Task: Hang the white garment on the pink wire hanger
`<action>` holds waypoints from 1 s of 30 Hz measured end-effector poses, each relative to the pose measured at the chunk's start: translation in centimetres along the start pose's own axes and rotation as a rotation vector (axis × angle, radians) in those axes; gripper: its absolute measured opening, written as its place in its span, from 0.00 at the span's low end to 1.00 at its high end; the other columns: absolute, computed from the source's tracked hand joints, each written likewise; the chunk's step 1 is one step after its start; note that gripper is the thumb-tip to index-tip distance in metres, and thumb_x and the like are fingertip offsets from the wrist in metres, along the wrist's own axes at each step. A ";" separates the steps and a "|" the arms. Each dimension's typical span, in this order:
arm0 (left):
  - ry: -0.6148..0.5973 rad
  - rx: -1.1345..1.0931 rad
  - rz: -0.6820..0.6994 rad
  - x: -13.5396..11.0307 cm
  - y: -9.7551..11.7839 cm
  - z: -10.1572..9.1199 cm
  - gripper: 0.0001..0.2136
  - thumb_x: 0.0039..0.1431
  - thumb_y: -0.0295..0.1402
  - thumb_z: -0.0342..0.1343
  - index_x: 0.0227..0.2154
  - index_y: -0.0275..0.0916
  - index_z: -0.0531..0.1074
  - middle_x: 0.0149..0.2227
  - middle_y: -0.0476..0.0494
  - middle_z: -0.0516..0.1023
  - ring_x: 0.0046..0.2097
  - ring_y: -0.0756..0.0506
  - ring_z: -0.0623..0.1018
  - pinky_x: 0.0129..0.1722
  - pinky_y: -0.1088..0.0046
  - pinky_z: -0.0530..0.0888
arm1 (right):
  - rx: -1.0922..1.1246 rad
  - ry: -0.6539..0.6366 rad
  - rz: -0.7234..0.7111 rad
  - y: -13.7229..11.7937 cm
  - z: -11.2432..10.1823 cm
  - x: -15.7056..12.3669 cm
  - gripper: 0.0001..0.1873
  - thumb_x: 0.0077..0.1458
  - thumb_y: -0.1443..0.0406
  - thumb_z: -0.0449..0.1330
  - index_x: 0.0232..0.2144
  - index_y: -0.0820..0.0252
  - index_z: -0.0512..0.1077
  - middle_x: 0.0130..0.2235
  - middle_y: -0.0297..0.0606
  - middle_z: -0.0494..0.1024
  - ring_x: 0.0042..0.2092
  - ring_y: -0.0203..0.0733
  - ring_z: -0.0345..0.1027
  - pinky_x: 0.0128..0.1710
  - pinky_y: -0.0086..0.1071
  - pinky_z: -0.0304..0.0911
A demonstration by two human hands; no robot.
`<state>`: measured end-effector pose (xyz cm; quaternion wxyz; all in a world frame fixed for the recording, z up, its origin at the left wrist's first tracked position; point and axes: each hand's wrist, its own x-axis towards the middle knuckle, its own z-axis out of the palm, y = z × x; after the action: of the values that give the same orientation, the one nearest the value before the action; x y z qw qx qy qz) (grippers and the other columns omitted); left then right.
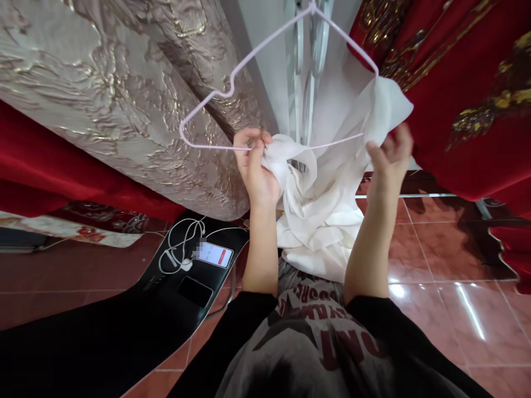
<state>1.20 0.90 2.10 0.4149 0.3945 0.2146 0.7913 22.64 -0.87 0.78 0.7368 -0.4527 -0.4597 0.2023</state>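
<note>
- Our left hand [255, 166] pinches the white garment [319, 204] against the lower bar of the hanger [207, 146].
- Our right hand [388, 152] grips the garment's edge at the hanger's right end.
- The cloth sags between both hands.

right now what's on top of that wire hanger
A white cloth drapes over the right end of the hanger; that corner is hidden beneath it. Left side is bare.

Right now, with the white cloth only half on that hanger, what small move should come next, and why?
Probably the left hand should pull its bunch of cloth along the bar toward the bare left corner of the hanger. The right hand already holds cloth draped over the right corner, while the rest sags below.
</note>
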 end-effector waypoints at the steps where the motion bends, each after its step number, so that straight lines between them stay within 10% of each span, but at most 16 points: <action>1: 0.000 -0.009 0.005 -0.1 -0.1 0.1 0.10 0.62 0.37 0.61 0.40 0.44 0.64 0.35 0.47 0.69 0.40 0.45 0.74 0.42 0.69 0.74 | 0.014 -0.078 0.093 0.5 0.0 -0.3 0.28 0.49 0.54 0.69 0.50 0.59 0.70 0.49 0.41 0.75 0.52 0.42 0.72 0.57 0.43 0.69; 5: 0.009 0.028 0.021 -0.3 -0.4 0.1 0.11 0.62 0.38 0.59 0.40 0.44 0.62 0.34 0.46 0.69 0.39 0.45 0.73 0.42 0.69 0.74 | -0.136 0.062 0.096 0.6 1.1 -1.6 0.19 0.53 0.52 0.66 0.28 0.63 0.69 0.28 0.32 0.68 0.33 0.31 0.65 0.40 0.32 0.70; 10: 0.033 0.137 0.017 -0.4 -0.8 0.2 0.13 0.64 0.44 0.57 0.38 0.45 0.60 0.35 0.45 0.70 0.41 0.43 0.74 0.43 0.67 0.73 | -0.071 0.286 0.072 -0.7 1.7 -1.5 0.16 0.54 0.56 0.64 0.26 0.63 0.69 0.24 0.30 0.66 0.27 0.28 0.62 0.31 0.28 0.66; 30: 0.008 0.152 0.023 -0.3 -1.3 -0.1 0.16 0.66 0.51 0.56 0.39 0.45 0.62 0.35 0.45 0.70 0.42 0.43 0.75 0.45 0.64 0.74 | -0.057 -0.003 0.168 -1.0 1.1 -1.6 0.10 0.55 0.61 0.62 0.37 0.61 0.74 0.36 0.33 0.75 0.27 0.24 0.61 0.26 0.24 0.57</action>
<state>1.85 1.33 1.05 0.3735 0.4241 0.2713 0.7791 20.82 -1.96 1.05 0.7034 -0.5102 -0.4266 0.2509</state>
